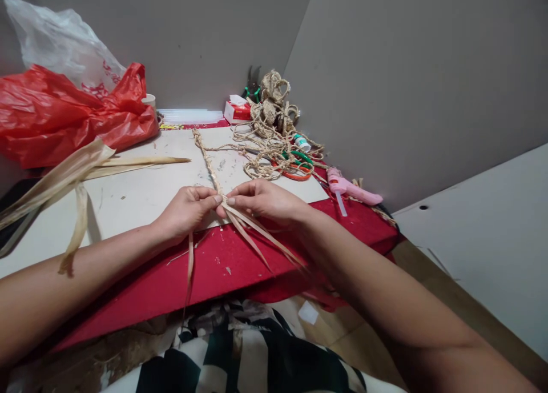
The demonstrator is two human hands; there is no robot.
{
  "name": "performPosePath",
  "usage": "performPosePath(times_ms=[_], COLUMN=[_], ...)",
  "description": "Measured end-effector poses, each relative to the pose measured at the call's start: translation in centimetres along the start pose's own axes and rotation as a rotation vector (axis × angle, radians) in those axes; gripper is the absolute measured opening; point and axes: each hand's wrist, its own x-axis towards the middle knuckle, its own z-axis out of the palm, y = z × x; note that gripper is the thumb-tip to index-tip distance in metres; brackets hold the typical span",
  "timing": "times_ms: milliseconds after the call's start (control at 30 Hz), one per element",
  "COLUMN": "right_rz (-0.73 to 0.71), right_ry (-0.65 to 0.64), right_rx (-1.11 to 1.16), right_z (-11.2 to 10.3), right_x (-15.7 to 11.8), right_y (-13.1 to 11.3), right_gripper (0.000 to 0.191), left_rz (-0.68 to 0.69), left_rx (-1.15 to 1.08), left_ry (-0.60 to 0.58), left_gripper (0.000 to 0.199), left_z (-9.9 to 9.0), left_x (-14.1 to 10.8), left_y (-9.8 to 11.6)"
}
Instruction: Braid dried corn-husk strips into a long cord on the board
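Braiding: that seems to be the step in hand, strips being worked into the near end of a braided cord (208, 161).
Left hand (186, 210): pinching the braided cord at its near end, thumb against fingers.
Right hand (269, 200): just beside it, seemingly gripping the loose strands (250, 224) where they leave the plait — from where I stand, the fingers hide exactly which ones.
Cord: running to the far side over the pale board (137, 201); the strands trail near and right over the red cloth (240, 261).
Spare husk (72, 179): wide, dry-looking strips, left of the hands.
Next move: I'd judge it calls for a firm left pinch — and the strands sorted, then crossed with even tension.
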Motion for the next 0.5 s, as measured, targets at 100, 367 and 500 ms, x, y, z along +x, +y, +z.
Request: performPosePath(times_ms=[100, 367, 500], right_rz=[0.075, 0.183, 0.185], right_ry=[-0.015, -0.115, -0.155], right_rx=[0.132, 0.134, 0.036], right_z=[-0.3, -1.0, -1.6], right_x=[0.2, 0.8, 1.1], right_y=[0.1, -1.4, -1.8], right_gripper=[0.022, 0.02, 0.023], left_rz=[-0.005, 0.022, 0.052], left_rx=[0.017, 0.074, 0.15], left_ry=[-0.016, 0.019, 0.021], left_gripper=[0.025, 0.023, 0.025], left_z=[-0.1, 0.2, -0.1], left_x=[0.0, 0.0, 0.2], left_y=[0.1, 0.3, -0.1])
